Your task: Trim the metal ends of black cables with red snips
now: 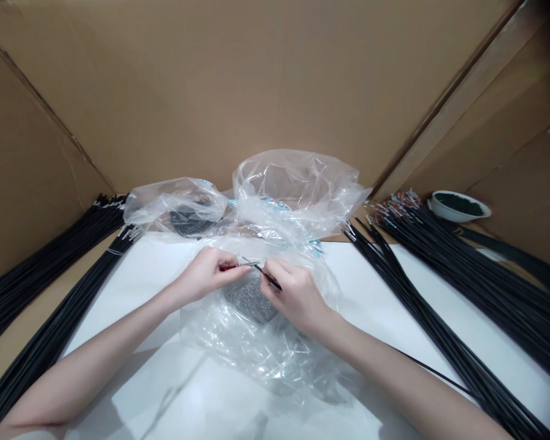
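My left hand (213, 272) is closed on a small tool with a red handle, whose thin metal tip points right. My right hand (291, 287) pinches the end of a black cable (269, 277), and the tip of the tool meets the cable end between the two hands. Below them lies an open clear plastic bag (238, 330) with a heap of small silvery pieces (252, 299) inside. The exact form of the tool is too small to tell.
Bundles of black cables lie at the left (82, 275) and right (407, 293). More clear bags (297, 183) stand behind my hands. A white bowl (456, 214) with dark green contents sits at the back right. Cardboard walls (238, 79) enclose the white table surface (156, 379).
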Motion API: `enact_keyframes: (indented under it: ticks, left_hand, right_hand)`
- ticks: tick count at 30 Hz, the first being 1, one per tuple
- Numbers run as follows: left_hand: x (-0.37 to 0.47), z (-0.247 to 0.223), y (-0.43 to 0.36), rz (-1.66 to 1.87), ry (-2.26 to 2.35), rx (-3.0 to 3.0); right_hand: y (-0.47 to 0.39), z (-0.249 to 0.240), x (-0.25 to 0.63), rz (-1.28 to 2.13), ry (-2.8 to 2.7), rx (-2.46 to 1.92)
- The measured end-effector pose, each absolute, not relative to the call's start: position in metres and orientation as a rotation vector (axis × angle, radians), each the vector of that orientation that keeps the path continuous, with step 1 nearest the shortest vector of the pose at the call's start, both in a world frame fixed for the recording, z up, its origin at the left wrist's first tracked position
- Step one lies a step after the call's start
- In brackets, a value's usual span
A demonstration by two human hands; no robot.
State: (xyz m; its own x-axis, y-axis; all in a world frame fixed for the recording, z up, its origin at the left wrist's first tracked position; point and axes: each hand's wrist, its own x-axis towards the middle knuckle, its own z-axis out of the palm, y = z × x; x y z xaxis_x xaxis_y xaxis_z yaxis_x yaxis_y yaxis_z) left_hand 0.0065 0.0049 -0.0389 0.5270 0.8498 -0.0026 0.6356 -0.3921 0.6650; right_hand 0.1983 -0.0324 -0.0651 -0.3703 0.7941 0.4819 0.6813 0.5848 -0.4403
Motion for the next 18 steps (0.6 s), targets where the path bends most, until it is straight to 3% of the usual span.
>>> enact_keyframes:
  ticks: [8, 18]
  left_hand:
    - [0.000, -0.032, 0.008, 0.485, 1.233, 2.195]
    - [0.001, -0.029, 0.011, 0.271, 1.108, 2.132]
  right_hand:
    - [-0.025, -0.065, 0.202, 0.141, -2.093, -1.175]
    - [-0.031, -0.064, 0.202, 0.035, -2.368, -1.027]
